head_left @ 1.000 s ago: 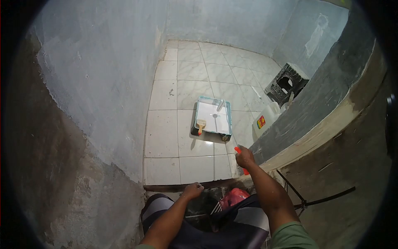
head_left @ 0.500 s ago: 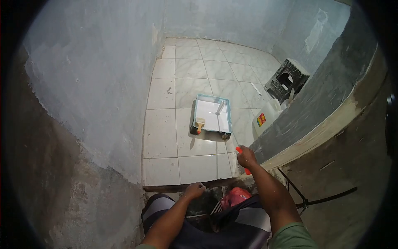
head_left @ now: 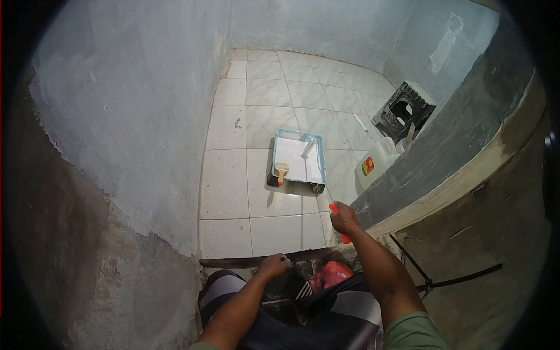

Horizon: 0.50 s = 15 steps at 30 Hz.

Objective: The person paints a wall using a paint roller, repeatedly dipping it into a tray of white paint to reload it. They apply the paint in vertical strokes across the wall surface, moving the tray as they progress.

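Note:
My right hand [head_left: 344, 219] is closed around the orange handle [head_left: 346, 238] of a paint roller. The roller's thin wire frame runs forward to the near right corner of a blue-rimmed paint tray [head_left: 324, 158]. White paint [head_left: 291, 153] covers the tray's bed, and a whitish stick-like shape [head_left: 309, 148] shows in it. A flat paintbrush [head_left: 281, 173] with a wooden handle rests over the near left edge, its bristles toward the paint. My left hand [head_left: 274, 266] hangs near my knee by the floor's front edge, fingers curled in and whitish at the tips.
White tiles [head_left: 227, 181] cover the floor between grey plastered walls [head_left: 151, 116]. On the right stand a whitish jug [head_left: 380, 158] with a colourful label and a black block [head_left: 403, 112] with openings. A red bag-like item [head_left: 331, 274] lies between my legs, and black rods [head_left: 461, 275] stick out at right.
My right hand has shifted slightly up and left with the roller handle. The tray, brush and left hand look nearly the same.

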{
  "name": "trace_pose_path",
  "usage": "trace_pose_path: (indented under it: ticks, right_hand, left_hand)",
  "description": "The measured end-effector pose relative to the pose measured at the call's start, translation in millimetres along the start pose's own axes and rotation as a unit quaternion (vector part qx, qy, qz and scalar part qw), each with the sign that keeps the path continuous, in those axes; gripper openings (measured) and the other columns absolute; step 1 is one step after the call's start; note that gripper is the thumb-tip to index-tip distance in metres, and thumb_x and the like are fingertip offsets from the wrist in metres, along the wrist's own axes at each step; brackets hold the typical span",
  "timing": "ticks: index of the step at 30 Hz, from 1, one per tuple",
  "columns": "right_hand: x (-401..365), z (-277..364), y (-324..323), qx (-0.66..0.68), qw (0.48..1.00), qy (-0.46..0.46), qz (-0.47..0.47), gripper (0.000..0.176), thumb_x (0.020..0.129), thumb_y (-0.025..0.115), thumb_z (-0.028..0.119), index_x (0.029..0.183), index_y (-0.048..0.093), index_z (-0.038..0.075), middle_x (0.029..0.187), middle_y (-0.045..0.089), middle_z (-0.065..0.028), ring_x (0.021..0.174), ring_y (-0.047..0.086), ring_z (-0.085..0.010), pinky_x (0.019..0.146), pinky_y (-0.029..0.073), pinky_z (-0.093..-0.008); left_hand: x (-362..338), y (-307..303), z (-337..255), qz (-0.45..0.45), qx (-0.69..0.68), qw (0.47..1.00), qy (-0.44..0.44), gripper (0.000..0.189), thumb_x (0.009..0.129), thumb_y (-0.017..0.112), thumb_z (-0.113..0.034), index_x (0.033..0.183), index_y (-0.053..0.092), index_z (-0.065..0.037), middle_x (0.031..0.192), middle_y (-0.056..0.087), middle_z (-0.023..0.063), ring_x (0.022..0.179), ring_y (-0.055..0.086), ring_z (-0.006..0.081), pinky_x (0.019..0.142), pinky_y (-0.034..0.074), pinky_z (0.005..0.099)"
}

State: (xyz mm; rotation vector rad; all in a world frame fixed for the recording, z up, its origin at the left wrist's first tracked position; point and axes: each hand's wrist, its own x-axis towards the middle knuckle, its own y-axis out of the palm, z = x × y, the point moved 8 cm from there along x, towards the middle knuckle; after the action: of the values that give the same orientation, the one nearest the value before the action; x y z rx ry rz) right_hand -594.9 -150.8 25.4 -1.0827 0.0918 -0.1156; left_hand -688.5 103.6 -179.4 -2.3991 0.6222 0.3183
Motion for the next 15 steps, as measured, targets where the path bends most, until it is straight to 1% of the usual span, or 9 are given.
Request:
trace_pose_path:
  ticks: [2,3,5,7,9,10,12,15]
  right_hand:
    - [1.7,-1.1,1.1,0.004,1.000,0.009,0.007,0.047,0.085,0.060,0.018,0.128,0.058,0.001,0.117,0.064,-0.0288,0.112,0.061,-0.0455,0.099,0.048,-0.0488]
    - [2.8,-3.0,2.5,0.008,1.000,0.020,0.014,0.049,0.085,0.061,0.020,0.130,0.058,0.002,0.119,0.065,-0.0272,0.113,0.061,-0.0443,0.099,0.047,-0.0478]
    - [2.6,-3.3,7.6,-0.005,1.000,0.017,0.018,0.047,0.085,0.059,0.018,0.129,0.058,0.001,0.117,0.065,-0.0285,0.112,0.061,-0.0453,0.099,0.048,-0.0489]
    - [-1.9,10.6,5.9,-0.017,0.999,0.017,0.021,0.045,0.085,0.058,0.016,0.127,0.058,0.001,0.115,0.065,-0.0298,0.110,0.062,-0.0463,0.098,0.049,-0.0500]
    - [-9.8,19.2,9.3,-0.047,0.996,0.046,0.058,0.044,0.085,0.058,0.016,0.126,0.058,0.000,0.114,0.065,-0.0289,0.110,0.062,-0.0449,0.097,0.049,-0.0500]
    - [-8.4,14.5,17.8,-0.049,0.996,0.046,0.058,0.044,0.085,0.058,0.016,0.126,0.058,0.000,0.114,0.065,-0.0289,0.110,0.062,-0.0449,0.097,0.049,-0.0500]
    - [-6.7,14.0,33.5,-0.066,0.997,-0.015,0.028,0.049,0.084,0.059,0.017,0.129,0.056,-0.002,0.112,0.066,-0.0288,0.108,0.063,-0.0457,0.097,0.048,-0.0504]
    - [-3.4,4.3,34.1,-0.061,0.997,0.000,0.037,0.051,0.084,0.058,0.019,0.131,0.055,-0.002,0.113,0.066,-0.0287,0.107,0.063,-0.0459,0.098,0.048,-0.0499]
  left_hand:
    - [-0.3,-2.3,-1.2,-0.001,-0.004,1.000,0.002,0.043,0.089,0.064,-0.044,0.110,0.070,-0.007,0.108,0.071,0.0192,0.104,0.066,0.0376,0.092,0.050,0.0451]
    - [-0.7,-1.8,0.8,-0.001,0.000,1.000,-0.008,0.042,0.089,0.063,-0.044,0.109,0.070,-0.008,0.108,0.071,0.0190,0.106,0.066,0.0376,0.094,0.050,0.0452]
    - [-2.0,-0.3,3.5,0.000,0.003,1.000,-0.018,0.041,0.089,0.062,-0.044,0.108,0.071,-0.010,0.108,0.071,0.0188,0.108,0.065,0.0376,0.096,0.050,0.0453]
    - [-1.3,-1.7,3.3,-0.014,0.007,1.000,0.003,0.040,0.089,0.061,-0.044,0.108,0.071,-0.010,0.107,0.071,0.0187,0.107,0.065,0.0378,0.096,0.050,0.0460]
    - [-1.2,-2.1,4.7,-0.010,0.004,1.000,0.001,0.041,0.089,0.062,-0.044,0.109,0.071,-0.010,0.108,0.071,0.0187,0.107,0.065,0.0378,0.096,0.050,0.0462]
    - [-1.6,-1.9,3.2,-0.006,-0.001,1.000,0.000,0.041,0.089,0.062,-0.043,0.109,0.071,-0.009,0.108,0.071,0.0187,0.107,0.065,0.0378,0.096,0.050,0.0464]
    - [-3.7,-3.3,0.0,-0.006,-0.001,1.000,-0.003,0.041,0.089,0.062,-0.043,0.109,0.071,-0.009,0.108,0.071,0.0189,0.107,0.065,0.0380,0.096,0.050,0.0465]
    - [-8.3,-4.9,-3.0,-0.008,-0.003,1.000,-0.004,0.042,0.089,0.062,-0.043,0.109,0.071,-0.008,0.108,0.071,0.0191,0.107,0.065,0.0381,0.095,0.050,0.0466]
